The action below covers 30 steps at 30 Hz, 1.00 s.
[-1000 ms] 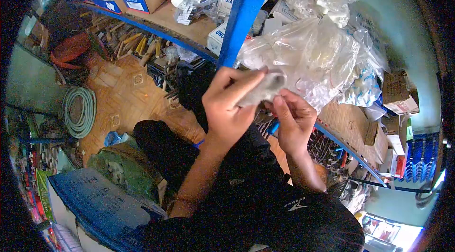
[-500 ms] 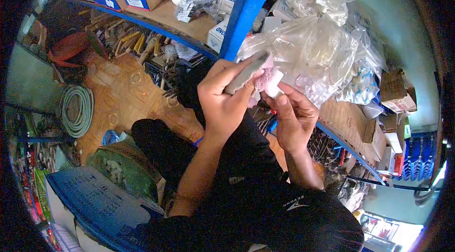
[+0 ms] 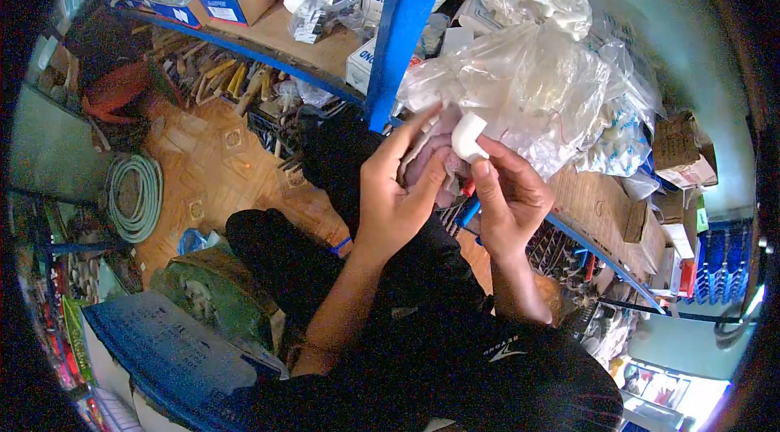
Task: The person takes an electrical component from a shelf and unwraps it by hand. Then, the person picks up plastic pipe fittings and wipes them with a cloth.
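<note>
Between thumb and fingers, my right hand (image 3: 513, 196) grips a white pipe elbow (image 3: 468, 138), whose bend shows above the fingertips. My left hand (image 3: 398, 188) is wrapped round a crumpled pinkish-grey cloth (image 3: 426, 157), with the thumb pressed on its front. The cloth lies right beside the elbow; whether they touch is hard to tell. Behind both hands is a heap of clear plastic bags (image 3: 528, 91) with pale contents on the shelf.
A blue shelf post (image 3: 410, 34) rises just beyond my hands. Boxes of hardware (image 3: 236, 1) stand on the left shelf. A coiled hose (image 3: 134, 198) and a red basin (image 3: 118, 91) are on the floor. At lower left is a blue box (image 3: 175, 351).
The elbow has come out from against the cloth and now shows its bend. My left hand has turned and shifted slightly down, with the cloth bunched in its palm.
</note>
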{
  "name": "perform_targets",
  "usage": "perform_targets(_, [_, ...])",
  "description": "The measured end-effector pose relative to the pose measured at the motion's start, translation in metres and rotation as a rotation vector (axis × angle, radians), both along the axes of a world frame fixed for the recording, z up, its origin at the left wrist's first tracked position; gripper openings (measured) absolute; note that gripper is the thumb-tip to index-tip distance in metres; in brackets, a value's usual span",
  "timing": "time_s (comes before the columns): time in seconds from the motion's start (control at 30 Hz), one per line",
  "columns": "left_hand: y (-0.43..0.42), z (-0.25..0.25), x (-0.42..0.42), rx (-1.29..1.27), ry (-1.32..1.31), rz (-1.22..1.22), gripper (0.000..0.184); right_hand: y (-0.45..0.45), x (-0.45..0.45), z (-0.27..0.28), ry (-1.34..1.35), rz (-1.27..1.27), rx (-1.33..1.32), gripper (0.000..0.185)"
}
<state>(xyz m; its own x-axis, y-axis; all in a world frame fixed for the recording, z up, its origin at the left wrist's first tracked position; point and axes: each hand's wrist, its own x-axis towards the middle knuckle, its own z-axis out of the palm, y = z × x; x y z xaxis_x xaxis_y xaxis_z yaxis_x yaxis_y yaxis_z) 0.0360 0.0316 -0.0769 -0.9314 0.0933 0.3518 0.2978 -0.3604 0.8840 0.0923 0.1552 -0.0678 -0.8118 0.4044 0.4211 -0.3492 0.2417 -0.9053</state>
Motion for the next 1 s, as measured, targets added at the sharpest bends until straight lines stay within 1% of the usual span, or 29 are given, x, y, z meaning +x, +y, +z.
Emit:
perform_targets(0.07, [-0.003,-0.010,-0.005,-0.048,0.029,-0.092,0.043,0.006,0.001,0.000,-0.069,-0.044,0.169,0.027])
perform_targets(0.1, [-0.004,-0.015,-0.008,-0.072,0.043,-0.138,0.046,0.008,-0.001,0.001,-0.021,-0.046,0.252,0.028])
perform_targets(0.13, [-0.009,-0.014,-0.007,-0.131,0.004,-0.220,0.046,0.010,-0.003,0.002,0.026,-0.048,0.334,0.029])
perform_targets(0.17, [-0.009,-0.014,-0.007,-0.101,-0.033,-0.279,0.044,0.011,-0.005,0.003,0.073,-0.049,0.416,0.030])
perform_targets(0.23, [-0.009,-0.013,-0.008,-0.045,-0.114,-0.391,0.041,0.012,-0.006,0.008,0.082,-0.064,0.513,0.031])
perform_targets(0.27, [-0.011,-0.010,-0.010,0.026,-0.162,-0.447,0.040,0.014,-0.008,0.010,0.103,-0.063,0.575,0.030])
perform_targets(0.3, [-0.011,-0.009,-0.010,0.031,-0.165,-0.448,0.037,0.016,-0.010,0.010,0.124,-0.063,0.637,0.030])
perform_targets(0.37, [-0.011,-0.005,-0.009,0.042,-0.171,-0.451,0.034,0.021,-0.012,0.008,0.138,-0.003,0.706,0.037])
perform_targets(0.4, [-0.001,-0.014,-0.008,0.047,-0.119,-0.388,0.035,0.022,-0.013,0.007,0.146,0.031,0.740,0.040])
perform_targets(0.47, [0.002,-0.018,-0.010,0.017,-0.021,-0.309,0.038,0.020,-0.013,0.007,0.125,0.044,0.721,0.055])
perform_targets(0.5, [-0.001,-0.017,-0.010,0.073,-0.090,-0.354,0.039,0.018,-0.012,0.007,0.116,0.050,0.712,0.063])
perform_targets(0.53, [-0.004,-0.016,-0.010,0.129,-0.160,-0.398,0.039,0.015,-0.008,0.005,0.074,0.046,0.682,0.086])
perform_targets(0.6, [-0.005,-0.011,-0.006,0.278,-0.312,-0.475,0.043,0.016,-0.014,0.003,0.018,0.064,0.717,0.092])
perform_targets(0.63, [-0.004,-0.012,-0.006,0.289,-0.299,-0.471,0.043,0.016,-0.016,0.002,-0.011,0.071,0.733,0.095])
perform_targets(0.67, [-0.001,-0.015,-0.006,0.301,-0.284,-0.466,0.044,0.022,-0.015,-0.004,-0.072,0.109,0.743,0.093])
perform_targets(0.7, [0.000,-0.019,-0.007,0.313,-0.268,-0.461,0.044,0.023,-0.016,-0.007,-0.059,0.104,0.742,0.091])
perform_targets(0.73, [-0.003,-0.025,-0.010,0.253,-0.242,-0.469,0.046,0.023,-0.016,-0.008,-0.046,0.101,0.741,0.090])
perform_targets(0.83, [0.003,-0.030,-0.007,0.285,-0.245,-0.434,0.045,0.024,-0.019,-0.012,0.039,0.080,0.764,0.084])
perform_targets(0.87, [0.004,-0.030,-0.008,0.269,-0.233,-0.418,0.045,0.024,-0.020,-0.013,0.075,0.071,0.775,0.081])
perform_targets(0.93, [0.005,-0.031,-0.009,0.238,-0.209,-0.388,0.044,0.022,-0.019,-0.013,0.056,0.058,0.756,0.077])
perform_targets(1.0, [0.002,-0.031,-0.009,0.146,-0.205,-0.316,0.044,0.017,-0.017,-0.011,0.015,0.058,0.708,0.072])
